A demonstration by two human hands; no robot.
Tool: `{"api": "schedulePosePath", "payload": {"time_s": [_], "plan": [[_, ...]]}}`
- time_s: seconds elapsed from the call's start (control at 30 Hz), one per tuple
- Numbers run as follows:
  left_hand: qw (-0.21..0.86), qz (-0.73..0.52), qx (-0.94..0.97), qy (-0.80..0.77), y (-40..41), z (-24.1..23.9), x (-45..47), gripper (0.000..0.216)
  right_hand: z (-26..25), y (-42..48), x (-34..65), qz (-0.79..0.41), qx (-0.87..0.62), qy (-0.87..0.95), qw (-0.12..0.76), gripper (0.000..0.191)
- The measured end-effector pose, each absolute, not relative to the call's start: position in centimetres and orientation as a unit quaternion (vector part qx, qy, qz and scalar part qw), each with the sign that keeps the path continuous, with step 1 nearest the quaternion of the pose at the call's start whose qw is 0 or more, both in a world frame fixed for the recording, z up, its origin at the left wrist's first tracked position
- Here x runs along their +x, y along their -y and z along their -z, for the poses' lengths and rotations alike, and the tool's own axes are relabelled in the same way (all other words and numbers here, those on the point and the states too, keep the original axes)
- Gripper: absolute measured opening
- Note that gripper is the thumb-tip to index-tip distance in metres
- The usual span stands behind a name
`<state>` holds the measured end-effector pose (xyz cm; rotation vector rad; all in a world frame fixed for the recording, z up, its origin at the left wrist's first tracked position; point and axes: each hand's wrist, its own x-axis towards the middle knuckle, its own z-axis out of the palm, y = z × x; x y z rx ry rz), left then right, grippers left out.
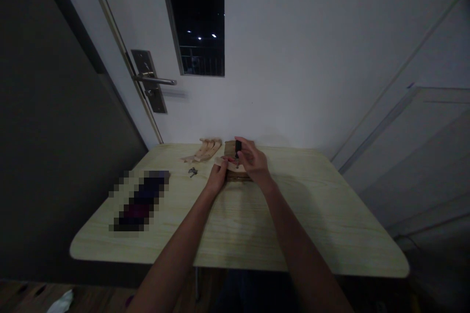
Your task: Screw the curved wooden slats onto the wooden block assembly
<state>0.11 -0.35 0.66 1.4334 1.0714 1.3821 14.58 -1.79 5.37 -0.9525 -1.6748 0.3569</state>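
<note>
Near the far edge of the table, my right hand (257,162) grips the black handle of what looks like a screwdriver (238,146). The tool stands upright, its lower end meeting a pale wooden strip (235,167). My left hand (217,176) pinches the left end of that strip, fingers closed. Beneath the strip lies a brown block, perhaps cardboard or wood (230,148), partly covered by my hands. A small pile of metal screws (193,172) rests left of my left hand. Beyond the pile are several curved pale wooden pieces (208,148).
A pale wood-grain table (323,225) stands against a white door with a metal lever handle (156,79) and a narrow dark window (200,14). A blurred-out dark flat object (141,200) lies at the table's left side.
</note>
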Motion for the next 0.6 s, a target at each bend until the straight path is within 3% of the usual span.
{"api": "schedulePosePath", "payload": {"time_s": [0.37, 0.6], "plan": [[0.428, -0.56, 0.574, -0.418, 0.34, -0.71, 0.13, 0.038, -5.36, 1.49, 14.49, -0.093, -0.414, 0.717, 0.554, 0.037], [0.432, -0.559, 0.577, -0.41, 0.05, -0.31, 0.16, 0.038, -5.46, 1.88, 14.45, -0.139, -0.397, 0.712, 0.562, 0.038]]}}
